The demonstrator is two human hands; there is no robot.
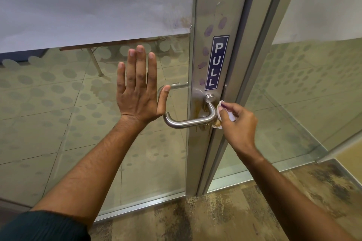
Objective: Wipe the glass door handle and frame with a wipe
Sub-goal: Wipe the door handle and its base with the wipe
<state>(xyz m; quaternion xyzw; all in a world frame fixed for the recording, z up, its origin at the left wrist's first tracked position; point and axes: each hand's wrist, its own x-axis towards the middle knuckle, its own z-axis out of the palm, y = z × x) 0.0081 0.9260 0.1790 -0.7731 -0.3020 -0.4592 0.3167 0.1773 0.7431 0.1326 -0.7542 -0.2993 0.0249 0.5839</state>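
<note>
A brushed steel lever handle [188, 122] sticks out from the silver door frame [215, 15], under a blue PULL sticker [216, 62]. Brown stains show on the frame around the handle's base, and purple smudges mark the frame left of and above the sticker. My right hand [238, 121] pinches a small white wipe [219, 111], pressed against the frame beside the handle's bend. My left hand [138, 88] lies flat on the glass door [88, 113] with fingers spread, its thumb near the handle's free end.
Frosted dots and a frosted upper band cover the glass. A second glass panel [313, 94] stands to the right of the frame. Mottled brown carpet [244, 211] lies below. Behind the glass are a tiled floor and a table leg [95, 62].
</note>
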